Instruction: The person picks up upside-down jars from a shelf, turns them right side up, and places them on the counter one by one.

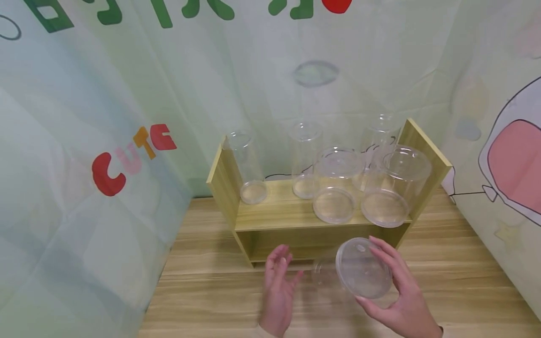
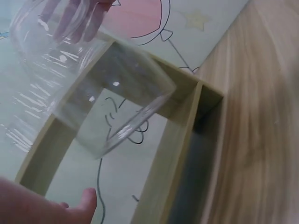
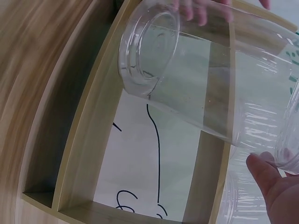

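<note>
My right hand (image 1: 401, 291) grips a clear plastic jar (image 1: 329, 277) by its lidded end, thumb below and fingers above the round lid (image 1: 364, 268). The jar lies tilted in the air in front of the shelf, its base toward the left. My left hand (image 1: 279, 291) is beside that base with fingers spread, apart from it in the head view. In the right wrist view the jar (image 3: 196, 79) stretches across, with the right thumb (image 3: 264, 172) against its end. The left wrist view shows the jar (image 2: 117, 93) beyond the left thumb (image 2: 88, 203).
A two-level wooden shelf (image 1: 279, 216) stands on the wood-grain table (image 1: 203, 291). Its top bears several clear jars: a slim one (image 1: 249, 159) at left, tall ones behind, wide ones (image 1: 397, 183) at right. Printed cloth (image 1: 105, 84) hangs behind and at both sides.
</note>
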Demonstrator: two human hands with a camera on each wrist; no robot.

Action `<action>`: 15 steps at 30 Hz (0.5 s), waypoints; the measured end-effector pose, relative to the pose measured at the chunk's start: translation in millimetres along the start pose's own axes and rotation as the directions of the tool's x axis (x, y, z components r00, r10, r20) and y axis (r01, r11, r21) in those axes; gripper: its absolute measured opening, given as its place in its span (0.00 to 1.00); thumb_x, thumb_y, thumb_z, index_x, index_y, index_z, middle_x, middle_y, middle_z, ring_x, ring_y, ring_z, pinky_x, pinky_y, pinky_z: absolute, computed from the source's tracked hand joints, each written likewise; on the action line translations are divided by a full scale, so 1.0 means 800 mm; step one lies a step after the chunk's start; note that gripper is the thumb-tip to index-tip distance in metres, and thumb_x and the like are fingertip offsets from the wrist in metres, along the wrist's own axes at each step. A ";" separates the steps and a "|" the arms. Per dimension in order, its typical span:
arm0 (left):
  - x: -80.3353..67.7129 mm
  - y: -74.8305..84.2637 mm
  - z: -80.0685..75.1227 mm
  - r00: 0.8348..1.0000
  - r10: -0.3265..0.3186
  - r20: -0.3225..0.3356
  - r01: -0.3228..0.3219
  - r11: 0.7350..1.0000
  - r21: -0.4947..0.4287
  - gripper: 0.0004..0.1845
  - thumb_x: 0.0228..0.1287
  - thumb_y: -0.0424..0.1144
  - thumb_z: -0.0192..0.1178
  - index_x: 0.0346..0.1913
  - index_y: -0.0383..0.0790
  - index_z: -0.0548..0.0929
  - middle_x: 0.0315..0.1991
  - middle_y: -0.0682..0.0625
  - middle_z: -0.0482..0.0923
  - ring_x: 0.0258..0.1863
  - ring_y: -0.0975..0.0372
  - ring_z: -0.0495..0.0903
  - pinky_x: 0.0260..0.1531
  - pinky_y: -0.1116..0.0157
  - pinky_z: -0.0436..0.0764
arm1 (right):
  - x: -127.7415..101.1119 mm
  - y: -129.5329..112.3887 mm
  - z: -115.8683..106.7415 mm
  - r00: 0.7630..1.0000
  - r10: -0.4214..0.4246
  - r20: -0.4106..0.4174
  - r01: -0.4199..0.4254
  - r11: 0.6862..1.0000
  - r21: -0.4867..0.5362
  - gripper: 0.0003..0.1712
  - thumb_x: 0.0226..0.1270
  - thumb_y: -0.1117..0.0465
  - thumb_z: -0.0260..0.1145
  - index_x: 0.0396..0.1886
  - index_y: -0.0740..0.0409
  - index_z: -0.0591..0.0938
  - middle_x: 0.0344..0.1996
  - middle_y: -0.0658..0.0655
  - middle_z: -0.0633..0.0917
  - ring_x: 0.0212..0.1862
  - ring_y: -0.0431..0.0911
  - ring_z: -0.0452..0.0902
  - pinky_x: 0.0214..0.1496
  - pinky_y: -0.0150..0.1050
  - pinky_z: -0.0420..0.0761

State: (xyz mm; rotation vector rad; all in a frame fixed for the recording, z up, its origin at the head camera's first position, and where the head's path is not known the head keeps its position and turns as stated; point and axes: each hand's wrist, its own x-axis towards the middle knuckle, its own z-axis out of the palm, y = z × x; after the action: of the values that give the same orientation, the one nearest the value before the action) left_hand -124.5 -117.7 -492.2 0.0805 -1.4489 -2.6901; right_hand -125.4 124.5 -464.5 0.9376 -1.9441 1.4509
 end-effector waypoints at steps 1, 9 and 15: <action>0.001 0.003 -0.001 1.000 0.019 -0.004 -0.019 1.000 0.011 0.19 0.77 0.38 0.47 0.64 0.34 0.62 0.66 0.44 0.58 0.64 0.52 0.58 0.59 0.51 0.72 | -0.003 0.002 0.000 1.000 0.004 0.001 -0.004 1.000 -0.010 0.51 0.42 0.59 0.85 0.62 0.80 0.69 0.64 0.76 0.68 0.67 0.52 0.66 0.57 0.26 0.71; 0.009 0.027 -0.010 0.988 0.153 0.017 -0.153 0.987 0.057 0.18 0.75 0.32 0.47 0.63 0.33 0.64 0.65 0.45 0.63 0.64 0.54 0.61 0.59 0.56 0.73 | -0.014 0.014 -0.002 0.998 0.058 0.036 -0.053 0.992 -0.119 0.53 0.36 0.59 0.86 0.64 0.74 0.72 0.65 0.71 0.69 0.66 0.49 0.66 0.59 0.25 0.68; 0.018 0.043 -0.015 0.967 0.245 0.065 -0.248 0.968 0.043 0.21 0.68 0.24 0.47 0.63 0.35 0.64 0.65 0.44 0.64 0.64 0.53 0.61 0.58 0.55 0.73 | -0.018 0.015 -0.005 0.994 0.104 0.041 -0.095 0.980 -0.174 0.55 0.31 0.62 0.87 0.65 0.71 0.73 0.65 0.70 0.70 0.65 0.46 0.66 0.57 0.24 0.68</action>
State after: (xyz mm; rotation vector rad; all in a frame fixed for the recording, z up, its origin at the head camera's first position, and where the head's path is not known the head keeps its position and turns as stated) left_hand -136.1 -148.1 -470.1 -0.1674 -1.4371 -2.4750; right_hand -126.0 133.9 -481.5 0.8156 -2.1416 1.2991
